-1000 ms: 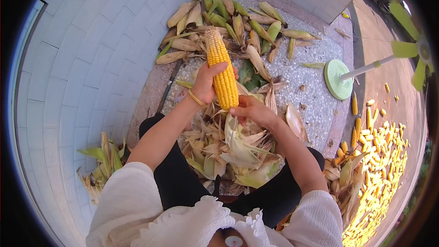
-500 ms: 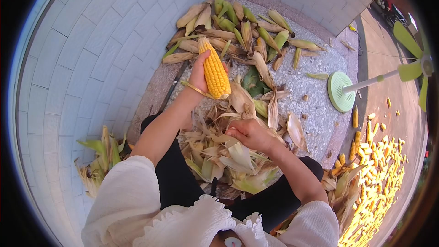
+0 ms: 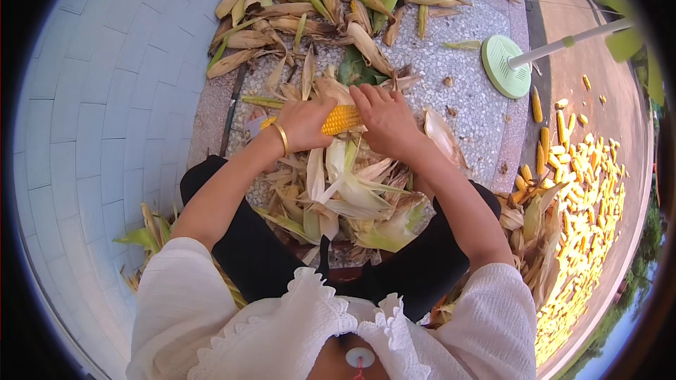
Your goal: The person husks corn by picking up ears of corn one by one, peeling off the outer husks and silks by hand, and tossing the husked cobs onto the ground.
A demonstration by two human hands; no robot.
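A bare yellow corn cob (image 3: 341,120) lies sideways between my two hands, above the husk pile (image 3: 352,190). My left hand (image 3: 308,124), with a gold bangle at the wrist, is wrapped round the cob's middle. Beyond its fist the cob's other end shows a little on the left. My right hand (image 3: 384,121) is closed over the right end, fingers bent on top and thumb hidden. Pale loose husk leaves hang and lie just below the cob, between my knees.
Unshucked corn ears (image 3: 303,0) are heaped at the far side by the tiled wall (image 3: 113,112). A green fan base (image 3: 505,67) stands at the right on the speckled floor (image 3: 465,119). Many bare cobs (image 3: 584,218) spread over sunlit ground farther right. More husks (image 3: 151,236) lie at the left.
My left hand has brought the cob down and turned it from upright to sideways. My right hand has risen from the husks onto the cob's end. The view has tilted downward.
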